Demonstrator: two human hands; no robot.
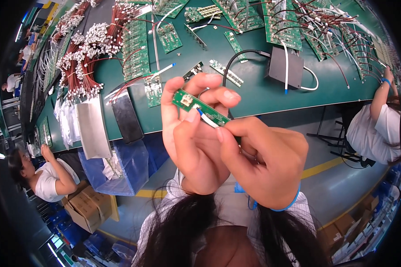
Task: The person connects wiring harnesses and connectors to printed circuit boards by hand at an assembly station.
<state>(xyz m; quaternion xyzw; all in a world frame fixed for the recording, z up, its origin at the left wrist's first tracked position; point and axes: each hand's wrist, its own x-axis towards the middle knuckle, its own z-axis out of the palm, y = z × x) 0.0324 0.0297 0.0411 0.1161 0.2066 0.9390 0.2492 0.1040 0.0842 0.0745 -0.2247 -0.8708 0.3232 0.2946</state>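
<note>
Between the fingers and thumb of my left hand lies a narrow green circuit board, tilted down to the right. A white connector sits near its upper left end. A white flat ribbon cable with a blue tip runs along the board, its tip at a small socket by my left thumb. My right hand pinches the cable and the board's lower right end between thumb and forefinger. Whether the tip is seated in the socket I cannot tell. Both hands are above the near edge of the green table.
On the green table lie several circuit boards, bundles of red-brown wires with white plugs, and a dark grey box with cables. A blue bin stands below at left. Co-workers sit at both sides.
</note>
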